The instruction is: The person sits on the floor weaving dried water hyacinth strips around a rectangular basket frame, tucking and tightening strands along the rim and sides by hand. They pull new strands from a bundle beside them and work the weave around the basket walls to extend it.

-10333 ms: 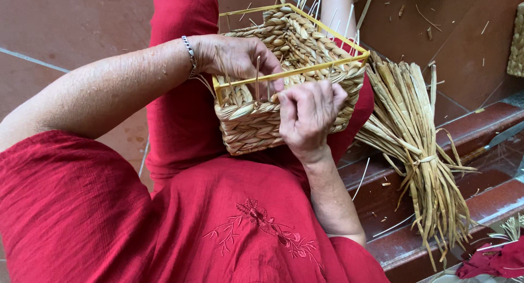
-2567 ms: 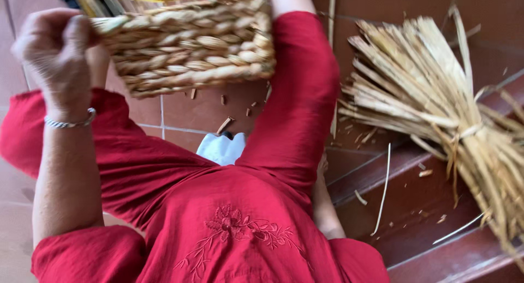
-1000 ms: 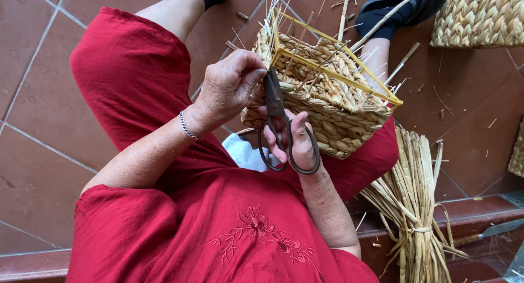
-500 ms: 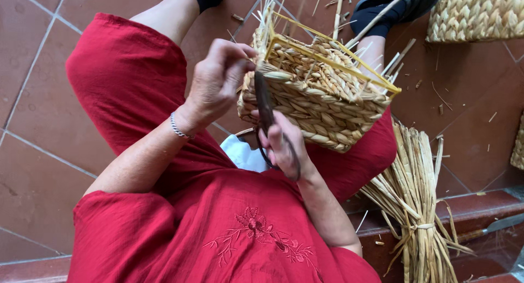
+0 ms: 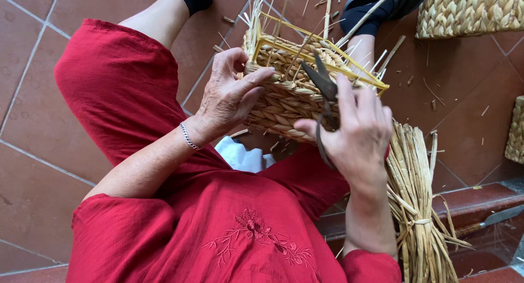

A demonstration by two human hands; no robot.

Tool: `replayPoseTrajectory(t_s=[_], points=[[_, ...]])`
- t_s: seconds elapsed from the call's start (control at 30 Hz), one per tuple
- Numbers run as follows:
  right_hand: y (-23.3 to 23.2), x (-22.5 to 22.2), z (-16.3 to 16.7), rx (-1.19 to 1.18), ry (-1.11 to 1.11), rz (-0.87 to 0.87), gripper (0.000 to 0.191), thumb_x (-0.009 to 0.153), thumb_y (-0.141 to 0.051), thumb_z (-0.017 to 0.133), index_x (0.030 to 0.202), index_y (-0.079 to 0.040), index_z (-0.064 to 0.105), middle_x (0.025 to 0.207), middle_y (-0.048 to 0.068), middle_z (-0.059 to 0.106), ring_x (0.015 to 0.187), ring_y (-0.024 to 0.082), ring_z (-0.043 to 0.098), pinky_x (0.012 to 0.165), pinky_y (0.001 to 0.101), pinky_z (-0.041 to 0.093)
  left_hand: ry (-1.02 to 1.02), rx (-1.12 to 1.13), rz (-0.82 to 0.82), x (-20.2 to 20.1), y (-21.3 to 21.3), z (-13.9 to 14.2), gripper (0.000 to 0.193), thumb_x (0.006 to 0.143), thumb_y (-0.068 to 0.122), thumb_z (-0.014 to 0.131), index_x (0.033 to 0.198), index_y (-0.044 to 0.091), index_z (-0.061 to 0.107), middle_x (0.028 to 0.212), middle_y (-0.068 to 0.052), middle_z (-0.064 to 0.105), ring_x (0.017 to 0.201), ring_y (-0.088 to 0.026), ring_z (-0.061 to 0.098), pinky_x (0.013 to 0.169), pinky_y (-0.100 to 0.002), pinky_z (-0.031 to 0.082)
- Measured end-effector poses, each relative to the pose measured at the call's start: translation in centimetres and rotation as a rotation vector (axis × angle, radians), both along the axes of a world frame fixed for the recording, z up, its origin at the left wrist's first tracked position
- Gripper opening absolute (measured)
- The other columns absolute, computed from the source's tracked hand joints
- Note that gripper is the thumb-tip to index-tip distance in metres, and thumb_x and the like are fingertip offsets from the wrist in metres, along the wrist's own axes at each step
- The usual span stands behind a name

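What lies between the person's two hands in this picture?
In the head view, the woven basket spans the gap between left hand and right hand, which holds dark scissors.

1. a tied bundle of dry straw [image 5: 417,206] lies on the red step at right.
2. a finished woven basket [image 5: 469,10] sits top right.
3. white cloth [image 5: 243,155] shows under the knees.
4. terracotta tile floor [image 5: 33,124] strewn with straw scraps.

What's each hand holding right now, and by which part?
Right hand holds dark scissors by the handle loops, blades at the basket rim. Left hand grips the woven basket by its near side wall.
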State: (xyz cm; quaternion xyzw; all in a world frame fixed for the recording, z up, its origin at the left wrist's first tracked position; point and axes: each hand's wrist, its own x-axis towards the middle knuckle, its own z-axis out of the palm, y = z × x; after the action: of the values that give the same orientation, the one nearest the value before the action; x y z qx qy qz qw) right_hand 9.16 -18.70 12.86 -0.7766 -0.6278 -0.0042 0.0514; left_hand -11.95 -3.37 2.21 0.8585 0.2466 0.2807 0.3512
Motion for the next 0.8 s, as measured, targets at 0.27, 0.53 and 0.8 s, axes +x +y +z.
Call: replayPoseTrajectory(t_s=[0.27,0.53,0.8], points=[[2.9,-0.1,-1.9,-0.033,0.026,0.123,0.085,0.088,-0.069,0.073,0.139,-0.001,0.059,0.093,0.014,0.061,0.073,0.030,0.064,0.068,0.0436,0.049,0.010,-0.023,-0.001,-0.2,-0.4,0.2,0.055,0.085,0.002,0.083,0.135,0.019,0.067,0.130,-0.015,0.047,0.118,-0.031,0.053,0.094,-0.039,0.055],[2.4,0.4,-2.1,-0.090,0.113,0.136,0.077,0.093,-0.061,0.071,0.134,0.003,0.059,0.095,0.018,0.068,0.065,0.034,0.068,0.058,0.0435,0.054,-0.001,-0.031,-0.016,-0.1,-0.5,0.4,0.056,0.084,0.001,0.083,0.136,0.018,0.067,0.129,-0.016,0.047,0.119,-0.032,0.053,0.096,-0.039,0.055],[1.6,1.1,-2.0,-0.107,0.070,0.113,0.061,0.101,-0.048,0.072,0.133,0.002,0.064,0.071,0.012,0.066,0.052,0.022,0.062,0.046,0.0378,0.049,-0.018,0.004,-0.007,-0.4,-0.6,0.1,0.058,0.083,0.002,0.083,0.135,0.020,0.066,0.130,-0.014,0.048,0.118,-0.032,0.054,0.097,-0.039,0.055]])
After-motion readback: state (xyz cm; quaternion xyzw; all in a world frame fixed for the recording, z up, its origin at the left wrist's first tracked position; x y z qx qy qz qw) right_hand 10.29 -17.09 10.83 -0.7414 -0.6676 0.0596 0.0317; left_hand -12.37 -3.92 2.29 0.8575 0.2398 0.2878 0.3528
